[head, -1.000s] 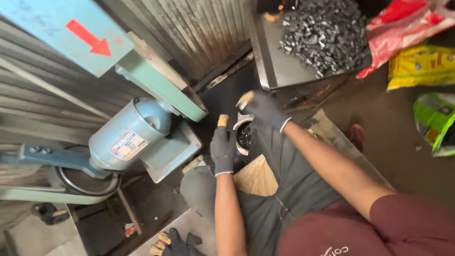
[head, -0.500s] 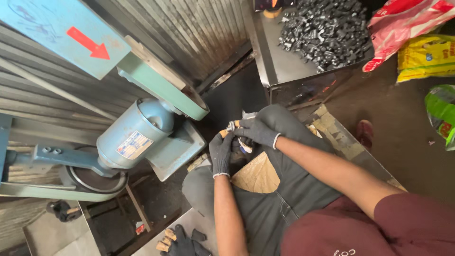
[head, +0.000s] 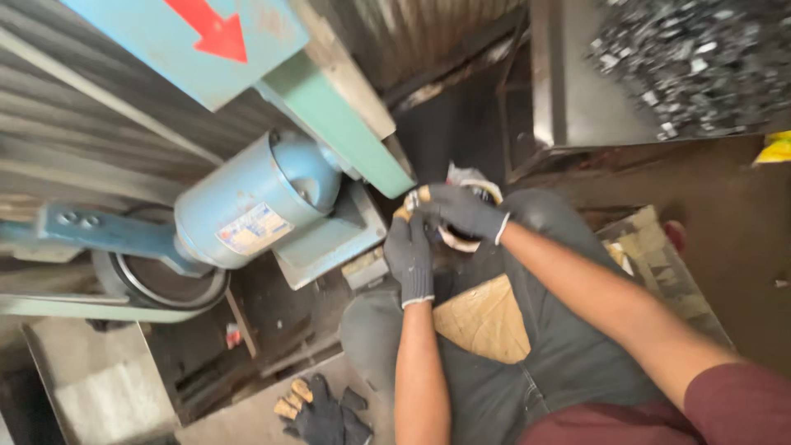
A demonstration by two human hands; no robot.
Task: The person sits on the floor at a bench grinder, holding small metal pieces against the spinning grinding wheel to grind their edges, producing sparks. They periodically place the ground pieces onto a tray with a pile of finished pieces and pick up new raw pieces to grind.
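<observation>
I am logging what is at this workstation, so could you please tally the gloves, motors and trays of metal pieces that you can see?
Worn dark gloves: 2, on the left hand and the right hand
Spare gloves lying by the knee: 1 heap, count unclear
Blue motor: 1
Metal tray of small metal pieces: 1
Total: 5 entries

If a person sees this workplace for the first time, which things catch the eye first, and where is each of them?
The blue electric motor at centre left stands out first, with a red arrow on the blue panel above it. In the middle, the gloved left hand and right hand meet over a small round container between the knees. At top right, a metal tray holds a heap of small dark metal pieces.
</observation>
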